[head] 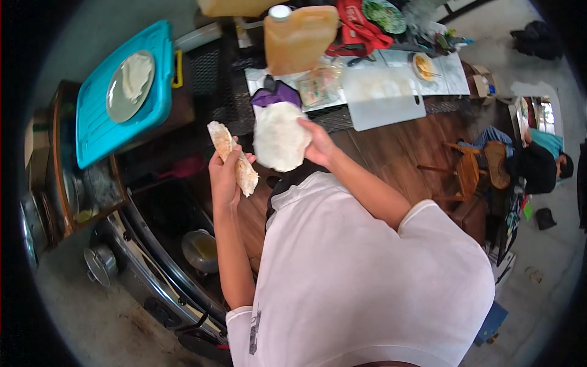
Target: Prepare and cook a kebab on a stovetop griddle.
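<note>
My left hand grips a folded, browned flatbread, fingers wrapped round its middle. In my right hand is a round, pale flatbread, pinched at its right edge and held up flat. Both breads are in the air in front of my white shirt, close together but apart. To the left, a glass plate rests on a turquoise plastic lid, with another pale folded flatbread on it.
A white cutting board overhangs the table's near edge. Beyond it stands a bowl of orange-yellow food. A large jug of amber liquid is at the back. Lower left, a pan sits by the stove. Far right, a person is near a wooden chair.
</note>
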`<action>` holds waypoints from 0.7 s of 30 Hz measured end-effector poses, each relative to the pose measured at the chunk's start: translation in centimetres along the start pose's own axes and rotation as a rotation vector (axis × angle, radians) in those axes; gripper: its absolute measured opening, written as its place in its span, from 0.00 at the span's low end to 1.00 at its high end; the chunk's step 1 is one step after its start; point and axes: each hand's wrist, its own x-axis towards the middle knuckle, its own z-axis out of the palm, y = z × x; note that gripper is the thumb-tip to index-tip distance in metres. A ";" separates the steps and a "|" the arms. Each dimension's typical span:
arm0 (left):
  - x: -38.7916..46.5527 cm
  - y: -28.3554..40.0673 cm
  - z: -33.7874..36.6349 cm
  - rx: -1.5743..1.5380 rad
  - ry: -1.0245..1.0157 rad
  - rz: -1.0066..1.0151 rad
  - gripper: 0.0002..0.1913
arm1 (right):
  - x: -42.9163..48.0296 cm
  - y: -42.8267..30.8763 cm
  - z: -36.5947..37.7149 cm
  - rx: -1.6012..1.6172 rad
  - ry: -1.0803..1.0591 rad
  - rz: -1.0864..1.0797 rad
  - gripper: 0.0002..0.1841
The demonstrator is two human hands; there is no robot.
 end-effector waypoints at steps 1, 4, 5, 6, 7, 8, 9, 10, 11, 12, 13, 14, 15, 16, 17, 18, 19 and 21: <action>0.3 -0.8 1.7 0.026 -0.012 -0.007 0.19 | -1.4 -1.4 -2.2 0.019 0.089 -0.103 0.27; 1.0 -3.6 5.3 0.100 -0.082 -0.004 0.16 | -5.7 -6.1 -8.5 -0.099 0.368 -0.302 0.25; 1.3 -4.3 6.7 0.154 -0.097 -0.022 0.16 | -6.4 -8.0 -12.4 -0.246 0.405 -0.334 0.22; 1.6 -5.2 7.9 0.208 -0.105 -0.041 0.16 | -7.1 -9.8 -14.9 -0.362 0.415 -0.366 0.19; 1.8 -6.0 9.1 0.217 -0.111 -0.042 0.16 | -7.6 -11.6 -17.4 -0.333 0.449 -0.367 0.19; 2.1 -6.7 10.3 0.237 -0.128 -0.075 0.15 | -8.1 -13.3 -18.3 -0.326 0.446 -0.370 0.19; 2.5 -7.4 11.7 0.257 -0.142 -0.107 0.14 | -8.5 -14.9 -19.1 -0.259 0.415 -0.416 0.20; 2.9 -8.0 13.0 0.264 -0.138 -0.105 0.14 | -8.6 -16.4 -19.9 -0.191 0.383 -0.458 0.21; 3.3 -8.7 14.7 0.264 -0.132 -0.119 0.13 | -8.4 -18.1 -20.8 -0.118 0.319 -0.470 0.22; 3.8 -9.5 16.5 0.264 -0.124 -0.134 0.12 | -8.1 -19.3 -21.7 -0.115 0.316 -0.464 0.22; 4.4 -10.3 18.3 0.296 -0.119 -0.158 0.11 | -7.7 -20.4 -22.6 -0.094 0.326 -0.494 0.21; 5.3 -11.5 19.9 0.294 -0.101 -0.159 0.11 | -6.8 -21.2 -23.4 -0.076 0.333 -0.515 0.21; 6.2 -12.6 21.9 0.352 -0.111 -0.143 0.11 | -6.1 -21.5 -24.7 -0.065 0.440 -0.514 0.17; 7.3 -13.9 24.1 0.411 -0.122 -0.130 0.10 | -5.8 -22.7 -26.2 -0.061 0.442 -0.504 0.17; 8.0 -15.0 26.2 0.434 -0.119 -0.099 0.10 | -5.5 -23.1 -27.9 -0.676 0.693 -0.421 0.15; 8.9 -16.3 27.6 0.431 -0.144 -0.071 0.11 | -5.3 -22.6 -29.5 -1.300 0.895 -0.286 0.12; 9.8 -17.7 29.1 0.449 -0.155 -0.084 0.12 | -4.4 -22.3 -33.1 -1.181 0.919 -0.433 0.08; 12.0 -20.4 30.3 0.460 -0.117 -0.110 0.12 | -5.4 -22.9 -32.1 -1.025 0.848 -0.275 0.08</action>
